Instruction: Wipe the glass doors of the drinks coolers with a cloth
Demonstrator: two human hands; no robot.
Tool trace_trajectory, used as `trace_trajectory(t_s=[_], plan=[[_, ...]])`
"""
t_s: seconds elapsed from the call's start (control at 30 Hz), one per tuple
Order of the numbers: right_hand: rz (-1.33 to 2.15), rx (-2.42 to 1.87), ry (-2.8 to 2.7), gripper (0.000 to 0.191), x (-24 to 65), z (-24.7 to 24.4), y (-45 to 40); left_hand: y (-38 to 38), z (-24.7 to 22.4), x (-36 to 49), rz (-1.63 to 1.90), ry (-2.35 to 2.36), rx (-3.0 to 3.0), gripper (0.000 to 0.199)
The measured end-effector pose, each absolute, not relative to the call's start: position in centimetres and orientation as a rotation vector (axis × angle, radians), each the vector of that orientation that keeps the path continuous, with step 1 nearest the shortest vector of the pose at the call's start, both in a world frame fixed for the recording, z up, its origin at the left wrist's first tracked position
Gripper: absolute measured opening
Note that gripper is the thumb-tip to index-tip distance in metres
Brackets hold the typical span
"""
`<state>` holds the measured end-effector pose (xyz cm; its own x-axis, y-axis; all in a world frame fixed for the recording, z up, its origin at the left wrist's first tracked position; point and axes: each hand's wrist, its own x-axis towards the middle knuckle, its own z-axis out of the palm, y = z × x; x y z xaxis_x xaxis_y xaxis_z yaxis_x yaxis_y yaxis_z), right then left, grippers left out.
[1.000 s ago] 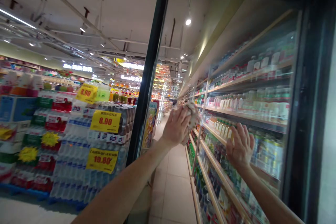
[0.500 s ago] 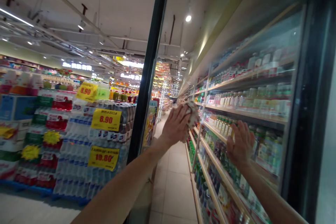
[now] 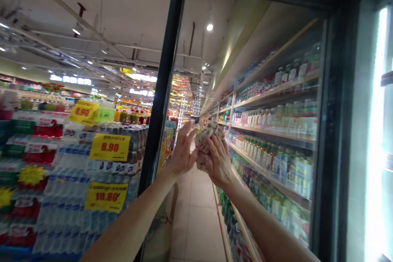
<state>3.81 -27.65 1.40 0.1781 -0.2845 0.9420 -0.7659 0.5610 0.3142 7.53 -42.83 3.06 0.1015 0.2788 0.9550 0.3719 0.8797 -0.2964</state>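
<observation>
Bunching crumpled patterned cloth [image 3: 207,144] mid-air in your right hand [image 3: 218,160], fingers curled round it; your left hand [image 3: 183,150] just beside, fingers spread. Risk: loose grip may drop cloth onto floor tiles [image 3: 196,229]; glass cooler door [image 3: 162,102] may swing, knocking hands.

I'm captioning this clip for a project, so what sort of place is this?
It looks like a supermarket: a glass-door drinks cooler lined with shelved bottles, and shrink-wrapped bottled water stacked across the tiled aisle under yellow price signs.
</observation>
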Motion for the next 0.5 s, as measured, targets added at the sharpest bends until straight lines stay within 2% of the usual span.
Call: trace_trajectory(t_s=[0.23, 0.37, 0.5], plan=[[0.31, 0.725, -1.392, 0.045, 3.5, 4.6, -29.7, -43.4, 3.1, 6.5, 0.127, -1.492, -0.177, 0.05], [0.361, 0.564, -1.415, 0.043, 0.2, 7.4, -22.4, -43.5, 3.1, 6.5, 0.187, -1.537, -0.154, 0.051], [0.658, 0.12, -1.425, 0.05, -3.1, 8.5, -12.5, -43.7, 2.9, 6.8, 0.203, -1.567, -0.153, 0.05]])
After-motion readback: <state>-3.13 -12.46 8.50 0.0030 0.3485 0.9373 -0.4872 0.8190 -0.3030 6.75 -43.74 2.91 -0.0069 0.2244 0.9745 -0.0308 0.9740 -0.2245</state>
